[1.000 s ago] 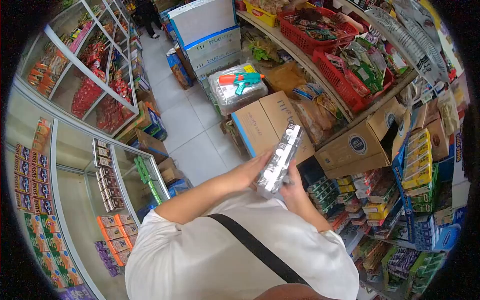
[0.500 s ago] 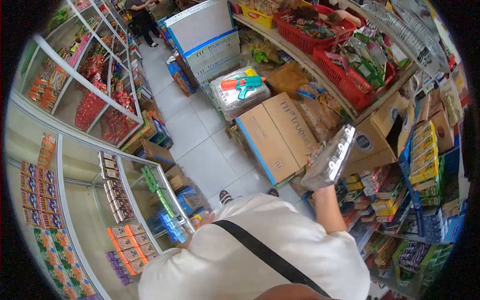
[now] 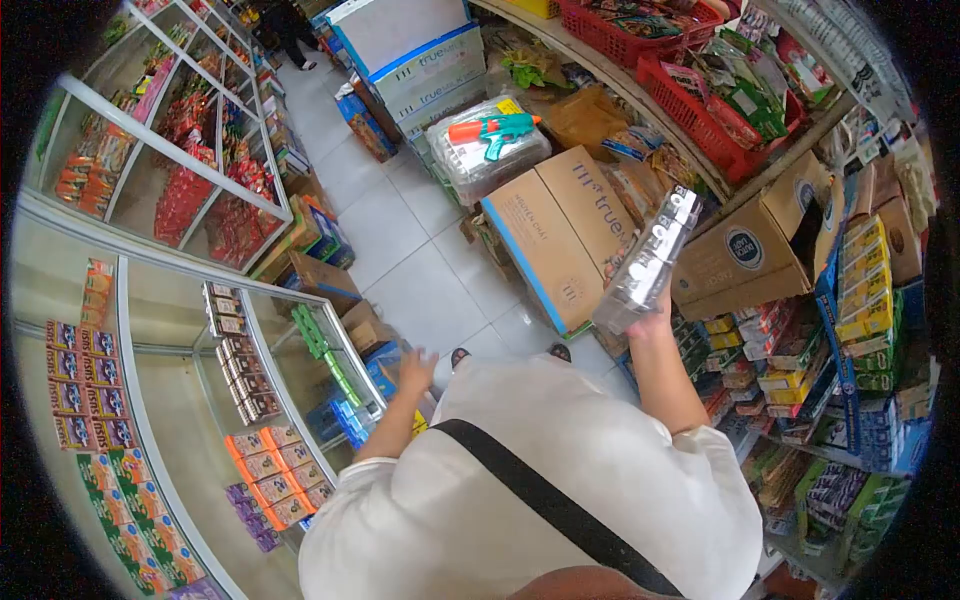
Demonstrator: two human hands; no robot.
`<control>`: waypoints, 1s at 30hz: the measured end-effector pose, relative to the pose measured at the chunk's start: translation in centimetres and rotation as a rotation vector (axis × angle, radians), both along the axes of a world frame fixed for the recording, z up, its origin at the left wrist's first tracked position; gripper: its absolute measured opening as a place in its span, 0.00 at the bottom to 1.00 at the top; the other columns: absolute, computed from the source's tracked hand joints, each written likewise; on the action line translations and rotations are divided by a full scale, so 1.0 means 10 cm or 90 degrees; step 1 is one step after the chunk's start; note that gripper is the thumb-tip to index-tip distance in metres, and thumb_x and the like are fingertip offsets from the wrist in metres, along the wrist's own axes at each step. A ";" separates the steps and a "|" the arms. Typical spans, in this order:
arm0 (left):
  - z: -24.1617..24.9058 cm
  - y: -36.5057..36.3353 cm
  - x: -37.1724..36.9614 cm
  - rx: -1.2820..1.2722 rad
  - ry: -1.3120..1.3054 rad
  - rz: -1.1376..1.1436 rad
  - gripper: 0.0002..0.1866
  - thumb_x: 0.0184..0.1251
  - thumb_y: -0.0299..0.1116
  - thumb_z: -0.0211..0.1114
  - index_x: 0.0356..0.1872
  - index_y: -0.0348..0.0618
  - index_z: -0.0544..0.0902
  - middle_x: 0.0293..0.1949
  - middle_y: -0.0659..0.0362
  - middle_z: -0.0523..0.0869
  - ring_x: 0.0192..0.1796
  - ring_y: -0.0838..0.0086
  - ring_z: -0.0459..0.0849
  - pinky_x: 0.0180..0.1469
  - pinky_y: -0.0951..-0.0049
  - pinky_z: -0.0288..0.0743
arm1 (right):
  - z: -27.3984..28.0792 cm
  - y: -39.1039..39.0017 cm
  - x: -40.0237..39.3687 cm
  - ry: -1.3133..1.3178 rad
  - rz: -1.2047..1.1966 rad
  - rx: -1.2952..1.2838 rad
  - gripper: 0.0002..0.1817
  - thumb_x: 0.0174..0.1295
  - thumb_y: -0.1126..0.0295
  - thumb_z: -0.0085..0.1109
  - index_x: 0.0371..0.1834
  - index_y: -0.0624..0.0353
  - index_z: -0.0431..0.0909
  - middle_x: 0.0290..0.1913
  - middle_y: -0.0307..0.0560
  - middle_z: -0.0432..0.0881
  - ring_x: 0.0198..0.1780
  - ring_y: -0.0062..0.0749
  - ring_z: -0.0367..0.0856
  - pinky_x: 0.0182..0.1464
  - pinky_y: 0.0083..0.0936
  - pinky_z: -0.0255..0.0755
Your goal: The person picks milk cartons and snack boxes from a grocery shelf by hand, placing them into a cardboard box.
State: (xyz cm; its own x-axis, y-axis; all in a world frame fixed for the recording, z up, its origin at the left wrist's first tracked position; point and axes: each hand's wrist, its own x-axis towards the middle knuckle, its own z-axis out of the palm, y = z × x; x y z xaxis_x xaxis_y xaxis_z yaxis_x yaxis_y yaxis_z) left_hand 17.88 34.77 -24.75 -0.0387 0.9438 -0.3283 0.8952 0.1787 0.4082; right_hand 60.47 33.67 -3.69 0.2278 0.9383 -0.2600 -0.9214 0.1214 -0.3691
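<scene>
My right hand (image 3: 655,318) grips a clear plastic-wrapped pack (image 3: 645,262) from below, its wrapping shiny, with dark and white print along one side. What is inside I cannot make out. The pack is held tilted above the edge of a brown milk carton box (image 3: 560,235) on the floor. Out to the left, my left hand (image 3: 417,370) is slightly blurred, with fingers apart and nothing in them. It hangs near the end of the glass display case (image 3: 340,370).
A toy water gun (image 3: 495,130) lies on a plastic-wrapped bundle (image 3: 470,175) behind the box. Red baskets (image 3: 690,115) of packets stand on a shelf at right. An opened carton (image 3: 745,250) sits above stacked goods. A person's legs (image 3: 295,40) show far down the tiled aisle (image 3: 400,250).
My left hand has come out from my side into fuller view, fingers spread. My right hand still holds the pack, now turned more upright. The view has shifted slightly.
</scene>
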 end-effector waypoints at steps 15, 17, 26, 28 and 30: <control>2.78 0.27 2.14 -0.534 -1.057 0.156 0.52 0.50 0.79 0.33 0.67 0.47 0.54 0.65 0.46 0.61 0.62 0.49 0.67 0.60 0.47 0.63 | -0.06 -0.13 -0.57 -0.915 -0.219 0.113 0.28 0.42 0.72 0.70 0.47 0.60 0.67 0.50 0.52 0.72 0.53 0.43 0.72 0.53 0.35 0.68; 2.68 0.31 2.08 -0.574 -1.205 0.248 0.50 0.52 0.78 0.35 0.64 0.44 0.61 0.60 0.44 0.69 0.59 0.50 0.70 0.60 0.49 0.64 | -0.10 -0.14 -0.56 -1.098 -0.232 0.274 0.29 0.39 0.70 0.72 0.45 0.59 0.67 0.49 0.53 0.71 0.54 0.49 0.72 0.53 0.38 0.67; 2.22 0.50 2.04 -0.434 -1.365 0.207 0.36 0.60 0.65 0.38 0.55 0.45 0.71 0.47 0.48 0.78 0.49 0.57 0.78 0.55 0.57 0.70 | 0.40 -0.12 -0.66 -1.057 0.129 0.418 0.25 0.48 0.64 0.67 0.49 0.60 0.74 0.57 0.58 0.68 0.56 0.54 0.70 0.56 0.39 0.66; 2.27 0.48 2.04 -0.474 -1.348 0.119 0.32 0.61 0.62 0.40 0.53 0.47 0.72 0.48 0.52 0.78 0.51 0.60 0.77 0.55 0.60 0.71 | 0.48 -0.03 -0.76 -1.078 0.120 0.469 0.19 0.50 0.67 0.64 0.46 0.60 0.76 0.56 0.57 0.70 0.57 0.52 0.70 0.56 0.37 0.66; 2.32 0.36 2.10 -0.607 -1.595 0.113 0.31 0.61 0.61 0.40 0.54 0.48 0.71 0.50 0.53 0.76 0.53 0.61 0.76 0.56 0.61 0.71 | 0.64 0.06 -0.83 -1.083 0.111 0.480 0.14 0.53 0.69 0.61 0.43 0.59 0.79 0.57 0.56 0.72 0.58 0.52 0.70 0.57 0.36 0.66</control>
